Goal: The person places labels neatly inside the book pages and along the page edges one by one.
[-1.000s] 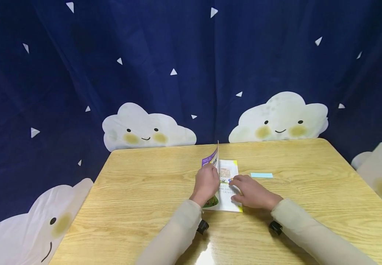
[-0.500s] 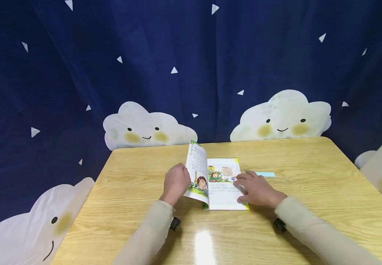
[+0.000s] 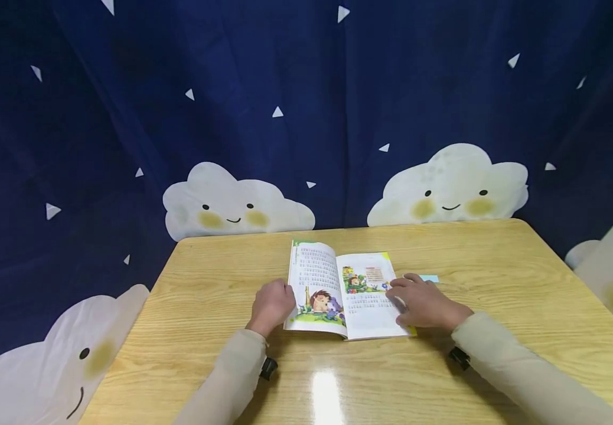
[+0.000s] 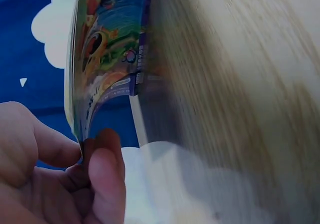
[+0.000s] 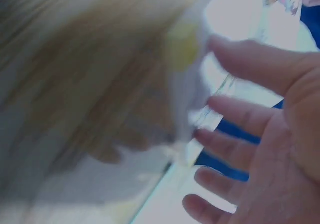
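Note:
A picture book (image 3: 314, 268) lies spread on the wooden table, with hedgehog drawings and lines of print on both pages. At its left edge my left hand (image 3: 273, 305) pinches the cover and pages between thumb and fingers. The left wrist view shows the colourful, purple-spined cover (image 4: 112, 43) bent upward from that grip (image 4: 100, 179). My right hand (image 3: 427, 304) touches the right page's outer edge, its fingers spread and loosely bent. In the blurred right wrist view, the thumb and fingertips of this hand (image 5: 280, 134) meet the book's edge without curling round it.
A light blue strip (image 3: 430, 278) lies on the wooden table (image 3: 221, 265) just behind my right hand and is partly covered by it. Beyond the table's far edge hangs a dark blue curtain (image 3: 232, 77) with white clouds and triangles.
My left hand has swung the cover and pages over to the left and lowered them, so the book now lies spread. My right hand has shifted slightly right, staying at the right page.

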Motion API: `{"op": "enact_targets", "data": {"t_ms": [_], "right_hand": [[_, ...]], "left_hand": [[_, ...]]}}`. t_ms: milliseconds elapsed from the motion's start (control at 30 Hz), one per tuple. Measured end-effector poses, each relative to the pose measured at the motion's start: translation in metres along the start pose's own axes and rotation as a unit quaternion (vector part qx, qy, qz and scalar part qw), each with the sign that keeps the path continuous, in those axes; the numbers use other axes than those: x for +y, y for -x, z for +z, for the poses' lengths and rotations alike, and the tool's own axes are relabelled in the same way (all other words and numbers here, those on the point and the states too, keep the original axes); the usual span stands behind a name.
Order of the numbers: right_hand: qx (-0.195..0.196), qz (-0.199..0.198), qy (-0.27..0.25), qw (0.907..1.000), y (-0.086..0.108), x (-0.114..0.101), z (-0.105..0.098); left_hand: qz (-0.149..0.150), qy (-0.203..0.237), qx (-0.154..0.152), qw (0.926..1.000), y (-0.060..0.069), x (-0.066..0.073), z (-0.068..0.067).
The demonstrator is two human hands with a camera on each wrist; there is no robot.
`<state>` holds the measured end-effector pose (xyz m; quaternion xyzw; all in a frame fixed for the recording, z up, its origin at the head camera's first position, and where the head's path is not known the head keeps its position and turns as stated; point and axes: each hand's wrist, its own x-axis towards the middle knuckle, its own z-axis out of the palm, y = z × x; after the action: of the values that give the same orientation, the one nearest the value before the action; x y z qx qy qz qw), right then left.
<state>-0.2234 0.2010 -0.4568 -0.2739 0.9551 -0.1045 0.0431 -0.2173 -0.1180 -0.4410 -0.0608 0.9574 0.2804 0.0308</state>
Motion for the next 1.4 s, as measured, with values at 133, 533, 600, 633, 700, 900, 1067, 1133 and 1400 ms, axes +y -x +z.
{"op": "enact_targets", "data": {"t_ms": [133, 533, 600, 633, 700, 900, 1067, 1133, 1400], "right_hand": [[0.026, -0.046, 0.007, 0.9986, -0.011, -0.022, 0.005], [0.052, -0.142, 0.005, 0.9885, -0.031, -0.062, 0.03], [0.049, -0.139, 0.005, 0.989, -0.031, -0.062, 0.031], [0.046, -0.139, 0.006, 0.9893, -0.031, -0.062, 0.031], [0.041, -0.137, 0.008, 0.9897, -0.031, -0.061, 0.031], [0.039, -0.131, 0.016, 0.9904, -0.031, -0.061, 0.03], [0.038, -0.133, 0.015, 0.9902, -0.032, -0.061, 0.029], [0.039, -0.137, 0.02, 0.9896, -0.032, -0.061, 0.029], [0.044, -0.137, 0.015, 0.9895, -0.031, -0.059, 0.028]], "left_hand": [[-0.009, -0.005, -0.006, 0.9999, -0.002, -0.004, 0.003], [-0.005, -0.03, 0.011, 0.9995, -0.005, -0.011, 0.003], [-0.001, -0.044, 0.019, 0.9989, -0.005, -0.01, 0.002], [0.005, -0.053, 0.026, 0.9982, -0.005, -0.009, 0.002], [0.035, -0.08, 0.04, 0.9954, -0.004, -0.007, 0.003], [0.209, -0.196, 0.058, 0.9564, 0.004, 0.004, 0.01], [0.32, -0.231, -0.015, 0.9187, 0.012, 0.011, 0.015], [0.33, -0.233, -0.036, 0.9141, 0.013, 0.012, 0.017], [0.302, -0.209, -0.072, 0.9273, 0.014, 0.009, 0.023]]}}
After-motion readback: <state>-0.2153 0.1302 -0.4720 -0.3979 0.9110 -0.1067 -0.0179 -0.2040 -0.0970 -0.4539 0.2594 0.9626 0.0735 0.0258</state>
